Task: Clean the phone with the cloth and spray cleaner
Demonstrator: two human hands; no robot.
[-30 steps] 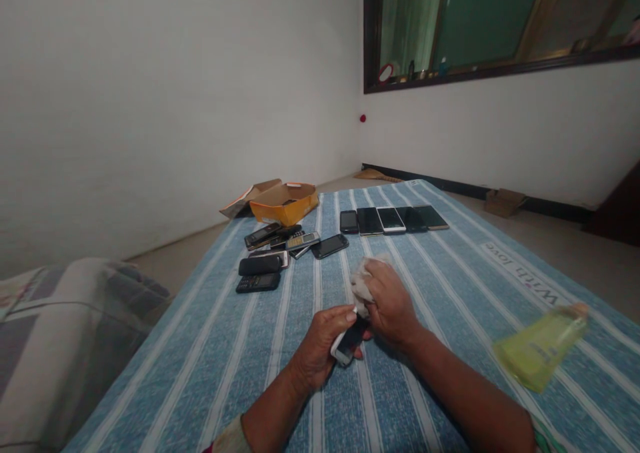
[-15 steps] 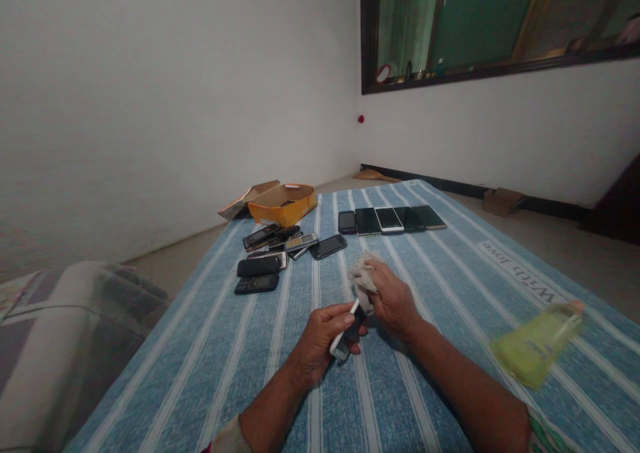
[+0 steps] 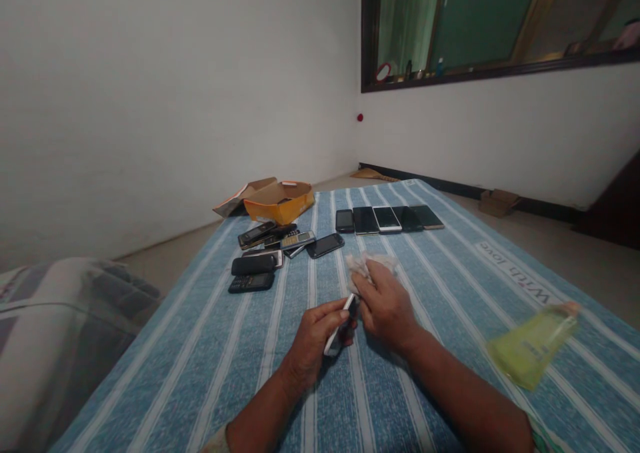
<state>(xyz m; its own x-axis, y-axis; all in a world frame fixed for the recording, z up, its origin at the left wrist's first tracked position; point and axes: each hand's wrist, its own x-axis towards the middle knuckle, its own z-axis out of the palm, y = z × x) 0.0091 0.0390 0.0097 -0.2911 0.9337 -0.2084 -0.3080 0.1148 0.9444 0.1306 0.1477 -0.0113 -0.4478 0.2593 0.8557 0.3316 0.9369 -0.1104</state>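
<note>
My left hand (image 3: pixel 316 336) is closed around a small white-edged phone (image 3: pixel 339 326), holding it tilted on its edge above the blue striped cloth (image 3: pixel 440 286). My right hand (image 3: pixel 384 303) grips a crumpled pale rag (image 3: pixel 364 266) and presses it against the phone's upper end. Both hands meet at the middle of the cloth.
A row of several smartphones (image 3: pixel 387 218) lies face up at the far end. A heap of older keypad phones (image 3: pixel 273 246) sits to the left, behind it an open orange cardboard box (image 3: pixel 279 203). A yellow-green bottle (image 3: pixel 533 345) lies at the right. A folded blanket (image 3: pixel 60 333) is at the left.
The phone has turned from lying flatter in my left hand to standing more on edge. My right hand with the rag has shifted slightly along it.
</note>
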